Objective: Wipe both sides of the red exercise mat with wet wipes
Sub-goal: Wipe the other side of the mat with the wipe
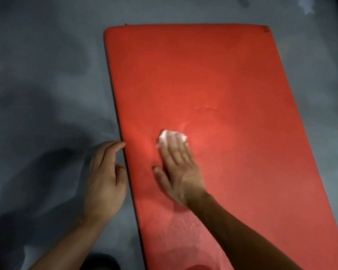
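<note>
Right hand flat on white wipe – red mat, left hand relaxed beside it

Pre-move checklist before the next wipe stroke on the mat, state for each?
1. Wet wipe under the right hand: ok, straight fingers press it onto the mat.
2. Red mat lying flat on the grey floor: ok, no folds or lifted corners show.
3. Left hand steadying the mat: cannot tell, it sits at the mat's left edge, contact unclear.
4. Path ahead free: ok, nothing lies on the far part of the mat.
5. Near part already wiped: ok, a damp sheen shows there.
6. Underside wiped: cannot tell, it is hidden.
</note>
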The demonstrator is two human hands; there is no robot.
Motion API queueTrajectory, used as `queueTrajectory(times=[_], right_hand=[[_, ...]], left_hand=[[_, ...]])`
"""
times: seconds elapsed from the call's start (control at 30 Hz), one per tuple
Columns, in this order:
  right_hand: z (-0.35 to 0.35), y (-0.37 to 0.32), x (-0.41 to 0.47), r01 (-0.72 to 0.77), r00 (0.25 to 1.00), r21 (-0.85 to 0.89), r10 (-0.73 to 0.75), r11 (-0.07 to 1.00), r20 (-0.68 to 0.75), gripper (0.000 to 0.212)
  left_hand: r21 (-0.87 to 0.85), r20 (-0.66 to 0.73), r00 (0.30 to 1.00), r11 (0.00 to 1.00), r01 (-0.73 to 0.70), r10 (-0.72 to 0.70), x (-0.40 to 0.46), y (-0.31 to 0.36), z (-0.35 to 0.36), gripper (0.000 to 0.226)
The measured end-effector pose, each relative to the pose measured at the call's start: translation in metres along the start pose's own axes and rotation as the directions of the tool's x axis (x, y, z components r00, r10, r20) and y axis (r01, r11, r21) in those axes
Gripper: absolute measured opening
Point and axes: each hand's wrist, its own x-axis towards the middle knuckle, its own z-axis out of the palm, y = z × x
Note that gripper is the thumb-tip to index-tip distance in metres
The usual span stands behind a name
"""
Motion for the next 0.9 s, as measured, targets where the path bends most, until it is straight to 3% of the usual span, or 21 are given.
queueTrajectory(times=[0.07, 0.1, 0.17, 0.23, 0.27, 0.3, 0.37, 0.4, 0.43, 0.5, 0.53, 0.57, 0.63, 0.67, 0.7, 0.73, 0.8, 0.9], right_hand=[[-0.008, 0.011, 0.009, 0.142, 0.989, -0.058, -0.140, 0.988, 0.048, 0.066], [-0.010, 0.034, 0.015, 0.111, 0.994, -0.087, -0.108, 0.990, 0.035, 0.064], [-0.015, 0.088, 0.025, -0.195, 0.979, -0.050, 0.191, 0.980, -0.069, 0.062], [-0.026, 0.126, 0.035, -0.563, 0.813, 0.055, 0.564, 0.825, -0.147, 0.072], [-0.028, 0.126, 0.040, -0.649, 0.741, 0.087, 0.654, 0.756, -0.151, 0.077], [-0.024, 0.111, 0.048, -0.646, 0.743, 0.085, 0.651, 0.758, -0.158, 0.079], [-0.011, 0.059, 0.060, -0.431, 0.888, 0.015, 0.427, 0.902, -0.173, 0.075], [-0.006, 0.032, 0.062, -0.228, 0.967, -0.018, 0.224, 0.973, -0.124, 0.073], [-0.002, 0.010, 0.061, -0.018, 0.999, -0.047, 0.016, 0.999, -0.046, 0.072], [-0.005, 0.003, 0.065, 0.258, 0.966, -0.083, -0.255, 0.963, 0.043, 0.068], [-0.008, 0.019, 0.069, 0.263, 0.965, -0.103, -0.261, 0.959, 0.033, 0.065], [-0.010, 0.037, 0.073, 0.162, 0.987, -0.103, -0.162, 0.981, 0.008, 0.063], [-0.017, 0.065, 0.082, -0.228, 0.969, -0.058, 0.221, 0.972, -0.106, 0.065], [-0.018, 0.063, 0.085, -0.363, 0.925, -0.032, 0.355, 0.931, -0.137, 0.067], [-0.014, 0.047, 0.088, -0.404, 0.906, -0.018, 0.397, 0.915, -0.142, 0.070], [-0.009, 0.024, 0.090, -0.350, 0.930, -0.022, 0.344, 0.937, -0.131, 0.071], [0.001, -0.026, 0.080, -0.099, 0.994, 0.020, 0.100, 0.995, -0.047, 0.071], [0.005, -0.055, 0.051, 0.099, 0.993, 0.049, -0.102, 0.994, 0.057, 0.068]], left_hand=[[0.000, 0.003, 1.000, 1.000, -0.004, 0.004, 0.001, -0.004, -0.004, 0.061], [0.001, -0.001, 1.000, 1.000, 0.002, -0.002, 0.002, -0.007, -0.007, 0.057], [0.001, -0.015, 0.999, 0.999, 0.032, -0.032, 0.003, -0.012, -0.012, 0.055], [0.012, -0.021, 0.998, 0.998, 0.059, -0.058, 0.000, -0.018, -0.017, 0.057], [0.013, -0.025, 0.998, 0.998, 0.064, -0.064, -0.002, -0.019, -0.018, 0.056], [0.013, -0.029, 0.997, 0.997, 0.072, -0.072, -0.003, -0.020, -0.020, 0.056], [0.013, -0.027, 0.995, 0.996, 0.093, -0.092, -0.004, -0.020, -0.020, 0.056], [0.016, -0.024, 0.995, 0.995, 0.094, -0.093, -0.004, -0.019, -0.018, 0.056], [0.017, -0.021, 0.996, 0.996, 0.092, -0.091, -0.004, -0.019, -0.017, 0.056], [0.016, -0.025, 0.996, 0.997, 0.082, -0.081, -0.002, -0.019, -0.018, 0.056], [0.012, -0.021, 0.997, 0.997, 0.073, -0.073, -0.001, -0.019, -0.019, 0.055], [0.009, -0.018, 0.997, 0.998, 0.069, -0.069, -0.001, -0.020, -0.020, 0.055], [0.009, -0.027, 0.996, 0.997, 0.081, -0.081, -0.002, -0.023, -0.023, 0.054], [0.009, -0.035, 0.995, 0.996, 0.092, -0.091, -0.002, -0.025, -0.023, 0.054], [0.009, -0.039, 0.994, 0.995, 0.104, -0.104, -0.003, -0.025, -0.023, 0.053], [0.010, -0.040, 0.993, 0.993, 0.115, -0.115, -0.004, -0.026, -0.022, 0.053], [0.012, -0.040, 0.992, 0.993, 0.119, -0.119, -0.004, -0.027, -0.020, 0.053], [0.011, -0.047, 0.993, 0.993, 0.114, -0.113, -0.001, -0.030, -0.019, 0.053]])
